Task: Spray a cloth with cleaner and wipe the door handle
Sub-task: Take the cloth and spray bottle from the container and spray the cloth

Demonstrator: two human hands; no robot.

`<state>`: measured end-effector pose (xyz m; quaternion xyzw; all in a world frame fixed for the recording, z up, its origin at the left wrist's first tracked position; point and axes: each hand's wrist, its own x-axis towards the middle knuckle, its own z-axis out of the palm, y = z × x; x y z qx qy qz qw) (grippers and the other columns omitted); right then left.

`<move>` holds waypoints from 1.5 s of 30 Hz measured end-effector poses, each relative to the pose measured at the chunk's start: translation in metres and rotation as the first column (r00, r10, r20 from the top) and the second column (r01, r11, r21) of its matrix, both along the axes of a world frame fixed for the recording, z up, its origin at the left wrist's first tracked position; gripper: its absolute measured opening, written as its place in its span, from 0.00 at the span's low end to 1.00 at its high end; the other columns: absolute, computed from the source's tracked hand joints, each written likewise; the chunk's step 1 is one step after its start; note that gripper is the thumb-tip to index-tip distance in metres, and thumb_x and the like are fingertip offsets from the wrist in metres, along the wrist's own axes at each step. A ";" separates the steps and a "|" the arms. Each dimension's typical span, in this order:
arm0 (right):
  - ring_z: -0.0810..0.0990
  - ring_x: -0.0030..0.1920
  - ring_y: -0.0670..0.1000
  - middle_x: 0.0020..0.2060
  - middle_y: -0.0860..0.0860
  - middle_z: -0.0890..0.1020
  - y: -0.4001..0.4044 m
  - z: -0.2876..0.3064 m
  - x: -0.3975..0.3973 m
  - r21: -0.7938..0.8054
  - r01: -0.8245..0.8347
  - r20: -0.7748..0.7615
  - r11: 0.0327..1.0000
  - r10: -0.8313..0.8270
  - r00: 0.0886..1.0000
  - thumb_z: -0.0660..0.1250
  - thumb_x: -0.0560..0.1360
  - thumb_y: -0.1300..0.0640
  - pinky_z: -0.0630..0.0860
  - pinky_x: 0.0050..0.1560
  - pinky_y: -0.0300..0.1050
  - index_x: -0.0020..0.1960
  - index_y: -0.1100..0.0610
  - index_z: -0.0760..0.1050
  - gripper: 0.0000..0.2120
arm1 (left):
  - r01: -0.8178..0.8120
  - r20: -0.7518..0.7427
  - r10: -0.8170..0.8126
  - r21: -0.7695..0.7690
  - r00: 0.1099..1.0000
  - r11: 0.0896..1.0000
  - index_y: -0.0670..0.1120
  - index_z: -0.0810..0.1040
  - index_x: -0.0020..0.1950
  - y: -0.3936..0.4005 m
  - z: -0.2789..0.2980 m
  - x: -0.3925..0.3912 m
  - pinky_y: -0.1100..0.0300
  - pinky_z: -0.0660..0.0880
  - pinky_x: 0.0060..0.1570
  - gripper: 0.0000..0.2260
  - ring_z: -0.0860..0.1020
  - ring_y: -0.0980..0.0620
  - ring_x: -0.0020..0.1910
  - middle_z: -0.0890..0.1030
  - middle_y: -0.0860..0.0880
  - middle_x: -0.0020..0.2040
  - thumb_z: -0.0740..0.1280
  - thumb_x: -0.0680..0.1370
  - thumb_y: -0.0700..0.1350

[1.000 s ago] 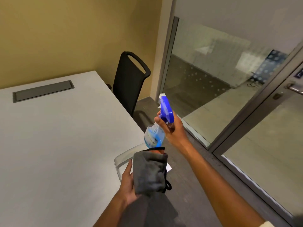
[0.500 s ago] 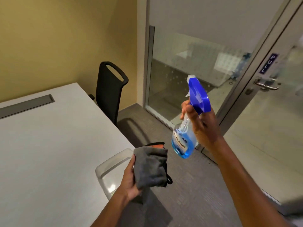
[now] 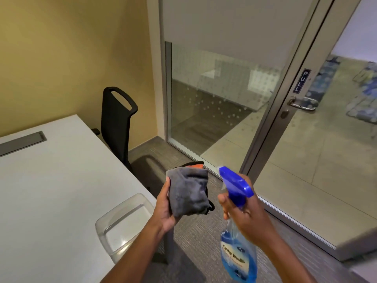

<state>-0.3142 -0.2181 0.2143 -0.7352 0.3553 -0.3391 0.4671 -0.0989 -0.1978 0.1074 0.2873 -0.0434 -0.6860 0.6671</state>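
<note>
— Beside the white table (image 3: 51,190), what do you see, going left to right?

— On the table's near corner sits a clear plastic container (image 3: 124,223). A black chair (image 3: 116,123) stands behind, against the yellow wall. Just right of the table edge, the person's left hand (image 3: 165,207) holds a bunched grey cloth (image 3: 188,193), fingers curled around it, with an orange and black edge peeking out at the top.

— And the other hand?

— The right hand (image 3: 244,217) grips the neck of a spray bottle (image 3: 237,231), fingers wrapped under its blue trigger head. The blue liquid hangs low. The nozzle points up and to the left, toward the cloth and near it but not touching.

— What has changed in the last second?

— Half a second ago the bottle was raised high, well above the cloth. Now it has come down level with the cloth and turned toward it. The view has also swung right, so the door shows more fully.

— What does that mean for the job?

— I'd judge spraying is about to start; I can't see any mist or wet patch yet.

— Where is the door handle?

— Far right: a metal lever, the door handle (image 3: 304,104), under a "PULL" sign (image 3: 301,81) on the glass door, well apart from both hands and untouched.
</note>
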 end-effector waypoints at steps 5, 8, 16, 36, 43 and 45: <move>0.78 0.30 0.45 0.28 0.48 0.79 0.016 -0.017 -0.013 0.076 -0.017 -0.047 0.997 0.021 0.999 0.67 0.69 0.34 0.79 0.34 0.43 0.55 0.49 0.79 0.22 | 0.003 0.040 -0.003 -0.008 0.999 1.000 0.42 0.71 0.73 -0.018 0.011 -0.020 0.39 0.68 0.69 0.30 0.74 0.37 0.69 0.75 0.38 0.70 0.62 0.79 0.62; 0.77 0.30 0.48 0.29 0.49 0.78 0.024 -0.025 -0.017 0.078 -0.011 -0.063 0.997 0.016 0.998 0.67 0.69 0.31 0.79 0.37 0.54 0.51 0.46 0.79 0.21 | -0.009 0.068 0.010 -0.017 0.998 1.000 0.43 0.72 0.72 -0.025 0.014 -0.030 0.41 0.70 0.67 0.28 0.76 0.38 0.68 0.77 0.38 0.68 0.62 0.80 0.61; 0.81 0.28 0.53 0.25 0.50 0.77 0.030 -0.025 -0.028 -0.024 0.021 -0.120 1.000 -0.023 0.992 0.62 0.72 0.30 0.79 0.34 0.56 0.41 0.47 0.76 0.20 | 0.016 0.084 -0.013 -0.040 0.996 0.999 0.44 0.72 0.72 -0.032 0.014 -0.042 0.45 0.78 0.56 0.28 0.76 0.39 0.67 0.77 0.39 0.69 0.60 0.80 0.62; 0.82 0.31 0.50 0.26 0.51 0.75 0.026 -0.039 -0.041 -0.093 0.087 -0.179 0.992 -0.103 0.979 0.63 0.72 0.31 0.78 0.34 0.52 0.36 0.49 0.73 0.22 | 0.010 0.048 -0.012 0.035 0.999 0.999 0.44 0.70 0.73 -0.032 0.010 -0.063 0.45 0.78 0.56 0.30 0.78 0.40 0.65 0.78 0.39 0.67 0.59 0.80 0.64; 0.83 0.32 0.48 0.30 0.42 0.80 0.031 -0.037 -0.045 -0.077 0.124 -0.129 0.989 -0.133 0.983 0.64 0.70 0.31 0.77 0.32 0.40 0.41 0.45 0.79 0.18 | 0.008 0.024 -0.009 0.031 1.000 0.999 0.45 0.70 0.73 -0.030 0.009 -0.062 0.44 0.76 0.61 0.30 0.76 0.39 0.67 0.77 0.39 0.68 0.59 0.80 0.63; 0.83 0.32 0.49 0.31 0.42 0.79 0.032 -0.035 -0.045 -0.106 0.126 -0.124 0.986 -0.139 0.982 0.65 0.71 0.33 0.78 0.32 0.42 0.42 0.44 0.79 0.15 | 0.007 0.020 -0.008 0.032 1.000 0.999 0.44 0.70 0.73 -0.030 0.010 -0.061 0.43 0.74 0.63 0.30 0.76 0.39 0.68 0.77 0.39 0.68 0.59 0.80 0.63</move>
